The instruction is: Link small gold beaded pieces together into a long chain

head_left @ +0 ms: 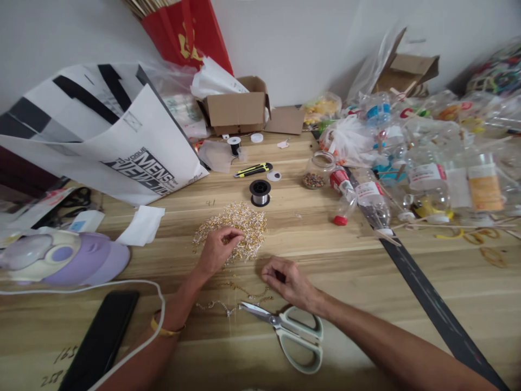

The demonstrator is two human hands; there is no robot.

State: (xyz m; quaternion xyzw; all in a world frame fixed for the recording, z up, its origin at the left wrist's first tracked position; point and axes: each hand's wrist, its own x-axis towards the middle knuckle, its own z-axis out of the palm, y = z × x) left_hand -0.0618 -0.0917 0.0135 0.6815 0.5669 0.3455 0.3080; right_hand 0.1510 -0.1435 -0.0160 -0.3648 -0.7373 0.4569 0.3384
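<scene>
On the wooden table (366, 271), a gold pile (240, 225) of tiny pieces is lying at the centre. Pale-handled scissors (295, 332) are resting slightly open near the front edge. The left hand (215, 251) is pinching into the pile's near edge. The right hand (287, 281) is curling fingertips-down beside it, and whether it grips anything is impossible to tell. A thin chain (244, 292) is trailing between them, so a careless wrist could probably snag it or scatter pieces.

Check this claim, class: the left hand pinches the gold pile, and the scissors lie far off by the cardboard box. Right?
Wrong about the scissors. The head view shows them at the near side of the table, just below the right hand, not by the cardboard box. The left hand does pinch at the gold pile.
</scene>
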